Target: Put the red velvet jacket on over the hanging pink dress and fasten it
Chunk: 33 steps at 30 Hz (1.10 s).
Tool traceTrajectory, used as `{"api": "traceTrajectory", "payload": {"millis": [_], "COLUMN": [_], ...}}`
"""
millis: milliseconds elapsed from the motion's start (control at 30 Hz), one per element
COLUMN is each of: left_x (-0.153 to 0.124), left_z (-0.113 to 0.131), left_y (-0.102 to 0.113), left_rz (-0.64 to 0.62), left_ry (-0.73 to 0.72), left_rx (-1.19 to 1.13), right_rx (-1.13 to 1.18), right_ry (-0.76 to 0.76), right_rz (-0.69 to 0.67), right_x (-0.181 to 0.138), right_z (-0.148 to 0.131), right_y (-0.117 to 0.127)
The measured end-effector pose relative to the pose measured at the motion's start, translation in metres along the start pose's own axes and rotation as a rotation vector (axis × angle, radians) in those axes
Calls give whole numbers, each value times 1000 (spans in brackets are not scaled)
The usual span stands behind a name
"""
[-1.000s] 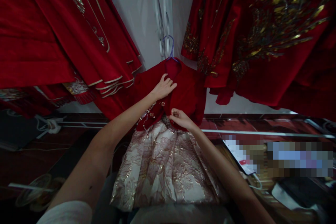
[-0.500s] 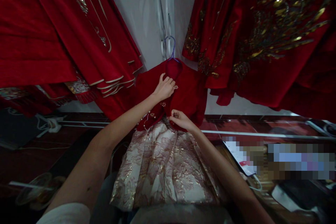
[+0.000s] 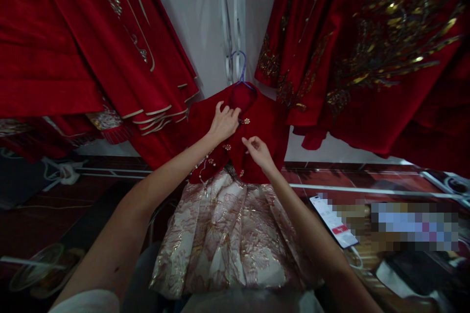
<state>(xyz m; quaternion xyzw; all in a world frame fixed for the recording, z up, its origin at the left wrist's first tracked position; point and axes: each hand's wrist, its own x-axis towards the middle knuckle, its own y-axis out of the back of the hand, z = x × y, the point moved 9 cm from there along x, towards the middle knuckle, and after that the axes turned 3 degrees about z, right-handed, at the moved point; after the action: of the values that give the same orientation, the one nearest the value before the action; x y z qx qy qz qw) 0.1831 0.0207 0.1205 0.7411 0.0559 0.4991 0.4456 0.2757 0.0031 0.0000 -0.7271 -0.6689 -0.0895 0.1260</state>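
Note:
A short red jacket [image 3: 271, 122] with flower-shaped beaded buttons hangs on a purple hanger [image 3: 243, 66]. Under it falls a pleated pale pink and gold brocade skirt [image 3: 220, 234]. My left hand [image 3: 225, 121] lies on the jacket's chest, fingers bent and gripping its front edge beside the top flower button [image 3: 246, 121]. Just right of the front opening is my right hand [image 3: 259, 150], thumb and forefinger pressed together; whatever they may hold is too small to make out. A middle flower button [image 3: 227, 147] and a lower one [image 3: 241, 172] show, with a beaded trim at the jacket's lower left.
Red garments [image 3: 147, 73] with pale piping hang at left, and gold-embroidered red ones [image 3: 385, 68] at right. A phone [image 3: 334, 222] with a cable lies on a wooden surface at lower right. A clear cup [image 3: 40, 264] with a straw stands lower left.
My right hand has risen from the jacket's hem to its middle, uncovering the lower flower button. My left hand has shifted slightly left, still at the top button.

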Motion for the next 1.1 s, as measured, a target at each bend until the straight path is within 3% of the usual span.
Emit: {"api": "traceTrajectory", "payload": {"millis": [67, 133, 200, 267, 367, 467, 533, 633, 800, 933, 1100], "left_x": [-5, -12, -18, -22, -22, -24, -29, -40, -52, -50, -49], "left_z": [-6, -13, -26, -43, -81, -127, -153, -179, -202, -209, -206], "left_y": [8, 15, 23, 32, 49, 59, 63, 64, 43, 44, 54], "left_rz": [43, 78, 103, 115, 92, -37, -102, -92, -73, 33, 210], "left_ry": [78, 172, 264, 335, 412, 525, 606, 711, 842, 894, 890], "left_rx": [48, 93, 126, 139, 173, 241, 258, 208, -1, -57, -80], "right_rx": [49, 11, -143, -310, -590, -872, -983, -1056, -1051, -1063, -1241], "right_ry": [111, 168, 135, 92, 62, 25, 72, 119, 223, 277, 233], "right_rz": [105, 15, -52, -13, 203, 398, 435, 419, 303, 281, 388], "right_x": [21, 40, 55, 66, 74, 82, 92, 107, 118, 114, 109], "right_z": [-21, -34, -34, -29, -28, -36, -46, -55, -64, -69, -64], "right_y": [3, -16, -33, -33, 3, 56, 84, 110, 110, 102, 108]}}
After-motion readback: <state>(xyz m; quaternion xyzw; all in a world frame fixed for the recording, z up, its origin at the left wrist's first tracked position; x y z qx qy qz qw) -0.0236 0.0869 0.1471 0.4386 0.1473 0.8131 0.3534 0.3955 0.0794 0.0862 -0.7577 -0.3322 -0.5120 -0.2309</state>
